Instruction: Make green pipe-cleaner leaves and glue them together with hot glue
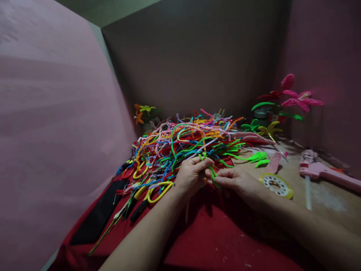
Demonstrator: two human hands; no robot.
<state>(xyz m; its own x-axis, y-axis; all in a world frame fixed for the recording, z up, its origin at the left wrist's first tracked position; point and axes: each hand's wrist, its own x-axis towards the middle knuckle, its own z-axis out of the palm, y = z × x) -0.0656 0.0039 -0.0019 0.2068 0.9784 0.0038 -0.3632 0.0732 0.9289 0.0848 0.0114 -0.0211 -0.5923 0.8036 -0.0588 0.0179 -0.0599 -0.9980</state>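
Both hands meet in front of a heap of coloured pipe cleaners [186, 141]. A bright green pipe cleaner [212, 172] runs between them, bent and twisted. My left hand [192, 172] is closed, pinching its upper part between thumb and forefinger. From the right, my right hand [235, 182] is closed too, its fingertips pinching the lower part. Part of the green piece is hidden behind the fingers. Farther right of the hands lie finished-looking green leaf shapes [256, 157] of the same fuzzy material.
Yellow-handled scissors [160, 192] and a black flat object [98, 214] lie left on the red cloth [203, 241]. At right are a yellow tape roll [275, 185], a pink glue gun [324, 171] and a pink fuzzy flower [301, 99]. Walls close in behind and on the left.
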